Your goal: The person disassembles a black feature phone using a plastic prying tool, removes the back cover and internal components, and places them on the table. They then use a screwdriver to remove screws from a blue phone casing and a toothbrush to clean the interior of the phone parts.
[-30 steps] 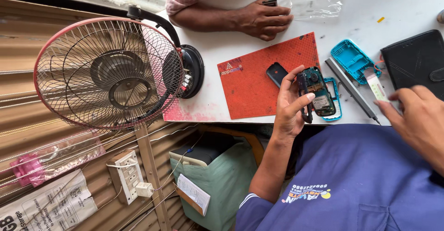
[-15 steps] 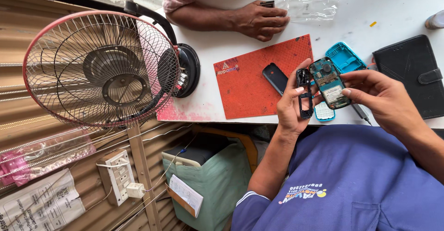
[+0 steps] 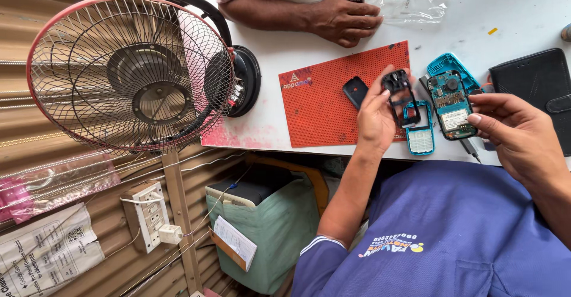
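While held, teal phone board (image 3: 452,103), white-labelled.

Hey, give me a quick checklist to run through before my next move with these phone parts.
1. Left hand grips black frame: ok.
2. Right hand holds teal phone body: ok.
3. Frame and body apart: ok.
4. Keypad piece well in on table: not ok, it lies at the edge.
5. Loose screws accounted for: cannot tell.
6. Other person's hand off red mat: ok.
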